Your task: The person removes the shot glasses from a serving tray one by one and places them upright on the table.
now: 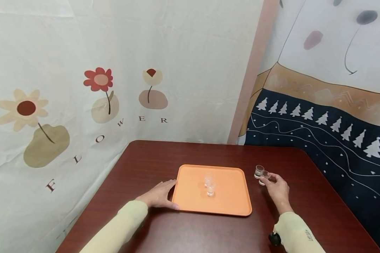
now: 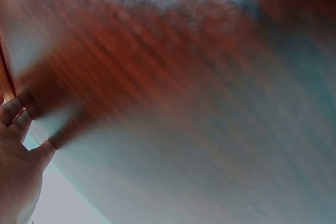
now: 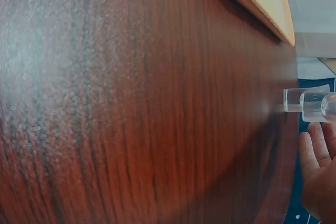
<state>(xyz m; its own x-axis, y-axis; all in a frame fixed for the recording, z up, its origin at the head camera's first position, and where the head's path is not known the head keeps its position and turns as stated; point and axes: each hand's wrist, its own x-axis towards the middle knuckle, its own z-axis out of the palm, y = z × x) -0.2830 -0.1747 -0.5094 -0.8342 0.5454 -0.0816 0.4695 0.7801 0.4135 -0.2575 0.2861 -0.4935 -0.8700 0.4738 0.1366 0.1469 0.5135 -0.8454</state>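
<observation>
Right hand [image 1: 279, 192]: thumb and fingers pinch a clear held glass [image 1: 265, 174], right of the orange tray [image 1: 190, 200]; whether it is lifted cannot be told. Left hand [image 1: 157, 195]: fingers extended, gripping nothing, touching the tray's left edge. A spare glass [image 1: 258, 170] stands just beyond and left of the held one; contact unconfirmed. On the tray: a near tray glass [image 1: 210, 191] and a far tray glass [image 1: 208, 178]. Advised: light, even pinch, glass upright, neighbour undisturbed, tray steadied.

Pale yellow sleeves [image 1: 121, 223]; right: dark lettering [image 1: 309, 235], black, seemingly round bobble [image 1: 274, 239].
</observation>
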